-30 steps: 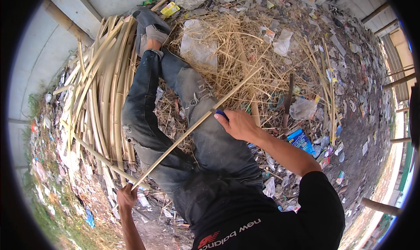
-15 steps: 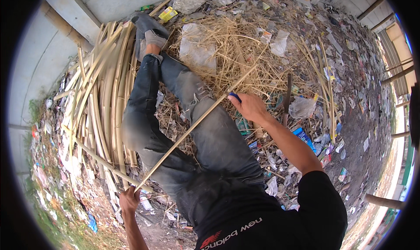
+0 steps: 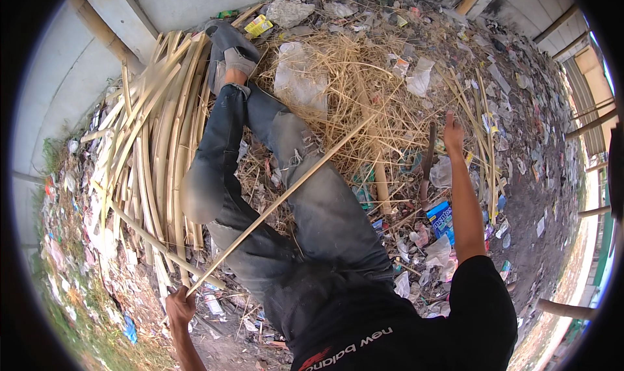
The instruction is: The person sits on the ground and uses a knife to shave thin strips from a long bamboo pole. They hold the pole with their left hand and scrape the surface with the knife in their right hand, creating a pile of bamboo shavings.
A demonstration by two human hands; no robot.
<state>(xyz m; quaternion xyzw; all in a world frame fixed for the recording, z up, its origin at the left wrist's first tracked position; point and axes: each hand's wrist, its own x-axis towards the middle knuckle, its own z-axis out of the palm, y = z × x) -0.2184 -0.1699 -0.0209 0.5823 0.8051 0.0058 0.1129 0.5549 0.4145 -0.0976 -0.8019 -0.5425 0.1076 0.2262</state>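
I sit on the ground with my legs in grey jeans stretched out ahead. My left hand, low at the left, grips the near end of a long thin bamboo strip. The strip lies slanted across my thighs, and its far tip rests in dry straw. My right hand is stretched out to the right, off the strip, fingers apart and holding nothing. It hovers just right of a dark long-bladed knife lying on the litter.
A pile of split bamboo strips lies left of my legs against a concrete wall. Plastic bags, a blue packet and scattered litter cover the ground. Wooden posts stand at the right.
My right hand has let go of the middle of the bamboo strip and swung out to the right, beside the knife. My left hand still holds the strip's end.
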